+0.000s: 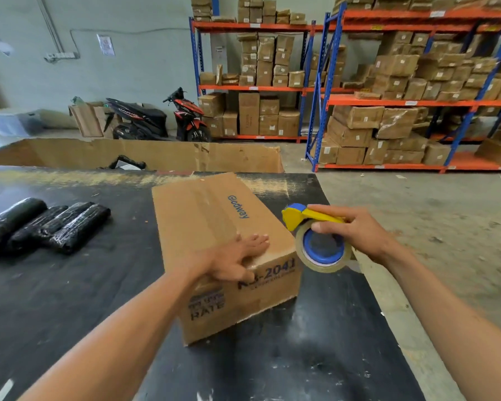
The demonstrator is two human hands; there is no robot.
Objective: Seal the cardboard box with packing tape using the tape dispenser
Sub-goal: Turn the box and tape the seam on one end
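A closed brown cardboard box printed "Glodway" lies on the black table, turned at an angle. My left hand rests flat on the box's near top edge, fingers spread and thumb down over the front face. Just right of the box, my right hand grips the yellow and blue tape dispenser by its handle. The roll of clear tape faces me, held beside the box's near right corner. A shiny strip of tape shows on the box under my left hand.
Several black wrapped rolls lie on the table's left side. A large open cardboard bin stands behind the table. Beyond it are a parked scooter and shelving racks full of boxes. Bare concrete floor lies to the right.
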